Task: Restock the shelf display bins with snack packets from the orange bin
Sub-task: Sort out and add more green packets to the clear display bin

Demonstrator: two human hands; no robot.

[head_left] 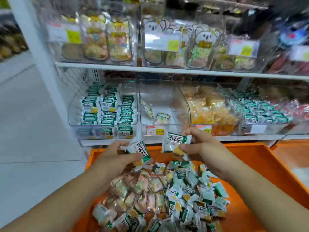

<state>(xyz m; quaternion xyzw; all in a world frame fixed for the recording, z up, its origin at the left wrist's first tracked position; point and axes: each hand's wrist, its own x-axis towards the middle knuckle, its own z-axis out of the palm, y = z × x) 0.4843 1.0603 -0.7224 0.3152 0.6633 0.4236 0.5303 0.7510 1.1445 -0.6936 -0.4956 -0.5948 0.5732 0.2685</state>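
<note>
Snack packets [187, 195], green-and-white with a yellow square, heaped in the orange bin [250, 164] at lower centre, mixed with pinkish clear-wrapped ones. Left hand [115, 156] grips one packet [138, 152], tilted; right hand [199, 144] pinches another [173, 143], upright. Both held above the heap, centre frame. Behind: clear display bin [103, 113], centre left, stacked with matching packets; nearly bare bin [160, 104] beside it. Red price tag [154, 130] reads 16.80; packet characters illegible.
</note>
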